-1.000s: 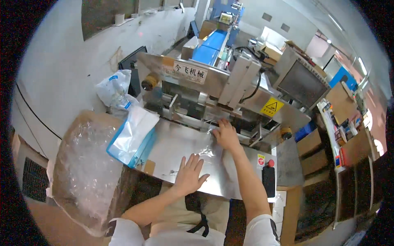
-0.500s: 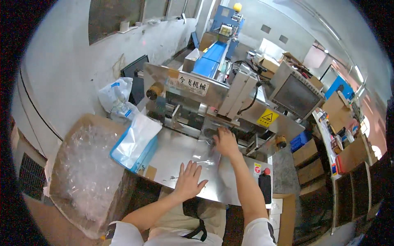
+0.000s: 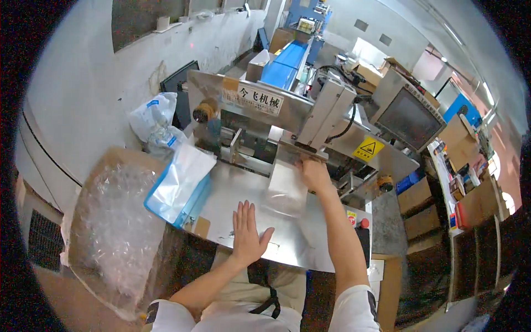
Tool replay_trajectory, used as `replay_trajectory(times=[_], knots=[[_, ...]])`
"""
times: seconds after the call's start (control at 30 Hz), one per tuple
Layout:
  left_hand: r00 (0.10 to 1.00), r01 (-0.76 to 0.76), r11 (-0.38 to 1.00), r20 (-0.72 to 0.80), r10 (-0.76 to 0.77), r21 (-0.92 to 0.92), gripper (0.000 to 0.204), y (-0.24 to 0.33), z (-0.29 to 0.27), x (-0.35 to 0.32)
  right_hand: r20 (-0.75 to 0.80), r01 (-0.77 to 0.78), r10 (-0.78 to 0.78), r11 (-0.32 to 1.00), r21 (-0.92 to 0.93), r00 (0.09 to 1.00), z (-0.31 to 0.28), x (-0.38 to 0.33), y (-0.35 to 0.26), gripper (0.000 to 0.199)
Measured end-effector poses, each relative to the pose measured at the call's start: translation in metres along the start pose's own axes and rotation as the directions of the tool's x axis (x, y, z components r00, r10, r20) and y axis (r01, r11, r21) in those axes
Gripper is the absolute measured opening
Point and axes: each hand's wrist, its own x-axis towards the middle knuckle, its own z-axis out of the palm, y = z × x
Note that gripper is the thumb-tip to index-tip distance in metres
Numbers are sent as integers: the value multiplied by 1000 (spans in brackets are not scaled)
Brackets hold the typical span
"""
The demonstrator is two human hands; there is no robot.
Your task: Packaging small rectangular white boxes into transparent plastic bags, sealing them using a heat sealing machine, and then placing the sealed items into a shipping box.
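A clear plastic bag (image 3: pixel 286 196), whitish over its upper part, lies on the steel worktop (image 3: pixel 221 191) with its far end under the machine's upright head (image 3: pixel 326 113). My right hand (image 3: pixel 316 176) reaches in beneath that head, its fingers curled at the bag's far right edge; the fingertips are partly hidden. Nearer to me on the left, my left hand (image 3: pixel 249 235) is held flat with fingers stretched and thumb apart, and holds nothing. It is just left of the bag's near end, apart from it.
A blue tray (image 3: pixel 191 213) with a stack of clear bags (image 3: pixel 182 174) stands at the worktop's left. Beside it, a large carton (image 3: pixel 91 191) is full of crumpled clear plastic. A red button (image 3: pixel 364 223) is near the right edge; a monitor (image 3: pixel 410 124) stands behind.
The bag now lies flatter and shows whitish under the machine head. My left hand has turned more upright, with fingers closer together. My right hand has moved slightly farther in and right.
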Motion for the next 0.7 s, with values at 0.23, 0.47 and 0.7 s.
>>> replay_trajectory(times=[0.23, 0.47, 0.7], knots=[[1000, 2, 998, -6, -2, -55, 80, 1, 2, 1, -25, -127, 134, 975, 183, 991, 7, -26, 8, 37], [1000, 20, 998, 10, -20, -57, 78, -3, 0, 0, 10, -228, 343, 603, 765, 939, 15, -130, -10, 60], [982, 189, 920, 60, -180, -344, 76, 4, 9, 36, 111, -279, 382, 422, 862, 918, 50, -157, -7, 60]])
